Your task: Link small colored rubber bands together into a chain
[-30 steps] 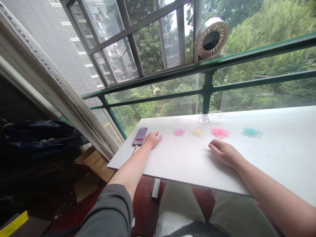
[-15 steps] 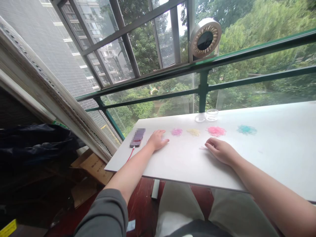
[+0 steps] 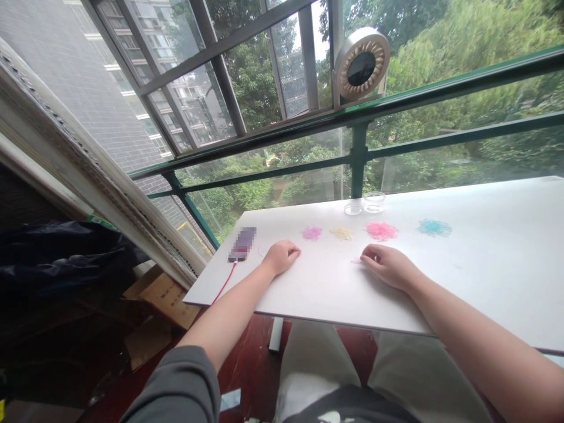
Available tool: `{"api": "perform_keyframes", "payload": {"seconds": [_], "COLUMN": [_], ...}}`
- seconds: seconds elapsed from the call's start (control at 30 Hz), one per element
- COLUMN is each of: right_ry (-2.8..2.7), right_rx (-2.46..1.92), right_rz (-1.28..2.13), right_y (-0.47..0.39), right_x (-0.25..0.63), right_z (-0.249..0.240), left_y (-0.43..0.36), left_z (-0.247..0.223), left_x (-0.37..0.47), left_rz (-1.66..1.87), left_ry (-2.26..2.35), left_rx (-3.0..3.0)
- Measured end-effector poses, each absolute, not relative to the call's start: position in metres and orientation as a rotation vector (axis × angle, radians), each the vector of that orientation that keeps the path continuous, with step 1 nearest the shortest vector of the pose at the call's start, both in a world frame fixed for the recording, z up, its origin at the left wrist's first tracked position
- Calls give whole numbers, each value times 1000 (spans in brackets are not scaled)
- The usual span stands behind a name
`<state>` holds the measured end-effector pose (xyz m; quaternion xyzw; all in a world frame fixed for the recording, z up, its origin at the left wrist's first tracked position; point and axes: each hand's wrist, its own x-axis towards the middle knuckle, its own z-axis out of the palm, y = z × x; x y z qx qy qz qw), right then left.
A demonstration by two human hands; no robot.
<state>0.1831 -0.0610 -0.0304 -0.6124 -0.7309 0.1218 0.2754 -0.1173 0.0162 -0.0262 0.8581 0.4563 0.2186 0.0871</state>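
Observation:
On the white table [image 3: 317,294], my left hand [image 3: 283,257] rests with fingers curled together, left of a purple pile of thin loops [image 3: 312,233]; what it pinches, if anything, is too small to make out. My right hand [image 3: 388,265] has its fingertips closed by a few thin pinkish strands [image 3: 356,260] lying on the table. Behind it is a pink pile [image 3: 381,231]. A pale yellow pile [image 3: 341,233] lies between the purple and pink ones, and a teal pile [image 3: 435,227] is farther right.
A phone [image 3: 242,244] with a red cable [image 3: 224,283] lies at the table's left end. Two clear round containers [image 3: 374,202] stand at the back edge. A round fan [image 3: 362,63] sits by the green railing [image 3: 359,158]. Cardboard boxes [image 3: 165,296] are at lower left.
My left hand's fingers, spread before, have drawn together, and the hand has moved slightly toward me. My right hand stays by the strands. The view has shifted a little.

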Motion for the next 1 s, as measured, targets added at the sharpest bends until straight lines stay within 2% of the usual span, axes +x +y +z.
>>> {"api": "perform_keyframes", "payload": {"seconds": [0.3,0.47,0.6,0.73,1.0], "right_ry": [-2046,-2041,-2023,-2022,-2032], "right_rx": [-1614,-1608,-1600,-1621,-1649], "right_rz": [287,260,254,261,287], "right_y": [-61,-62,-62,-61,-62], "right_x": [185,185,185,185,185], "right_z": [-34,-33,-33,-33,-31], "left_y": [-17,-6,15,39,62], "left_z": [-23,-19,-27,-36,-35], "left_x": [-113,-140,-160,-162,-158], "left_rz": [709,788,608,485,597], "left_ry": [1094,1462,1779,1833,1814], "left_rx": [2649,2667,2485,2380,2352]}}
